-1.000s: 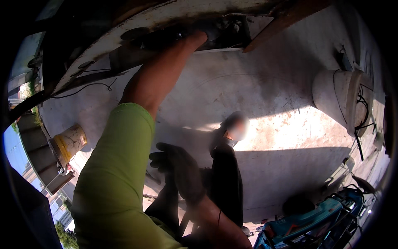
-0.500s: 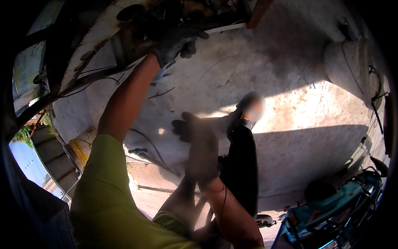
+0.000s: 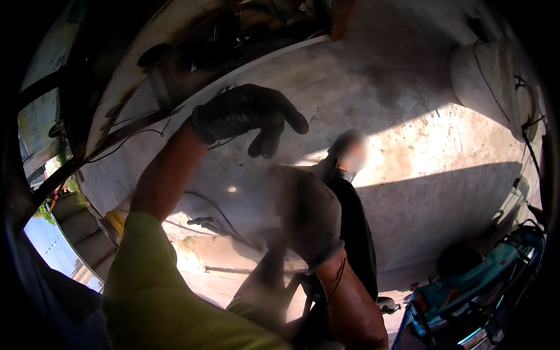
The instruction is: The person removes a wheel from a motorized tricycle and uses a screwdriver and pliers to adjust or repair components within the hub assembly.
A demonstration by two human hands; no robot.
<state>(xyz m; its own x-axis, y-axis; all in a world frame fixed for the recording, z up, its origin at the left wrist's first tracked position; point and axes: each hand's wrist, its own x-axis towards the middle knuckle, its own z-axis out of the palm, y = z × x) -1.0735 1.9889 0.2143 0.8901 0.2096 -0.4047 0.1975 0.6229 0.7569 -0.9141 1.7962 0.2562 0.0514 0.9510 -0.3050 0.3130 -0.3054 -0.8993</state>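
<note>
My left hand (image 3: pixel 251 116), in a dark work glove, is held out over the concrete floor (image 3: pixel 402 233), in front of a rusty metal frame (image 3: pixel 125 70). Its fingers are apart and bent downward, with nothing between them. Lower and to the right, my right hand (image 3: pixel 312 219) wears a similar glove. Motion smears its fingers, so I cannot make out their pose or anything in them. Behind that hand runs a black trouser leg (image 3: pixel 357 233), its far end blurred.
A pale round container (image 3: pixel 481 87) with cables stands at the far right. Blue-green equipment (image 3: pixel 484 291) lies at the lower right. A dark cable (image 3: pixel 219 213) curves across the floor at left, near a yellow-rimmed object (image 3: pixel 115 221). Sunlight and shadow cross the floor.
My left hand has drawn back from the edge of the metal frame, down toward me. My right hand has swung slightly to the right. The view has shifted a little.
</note>
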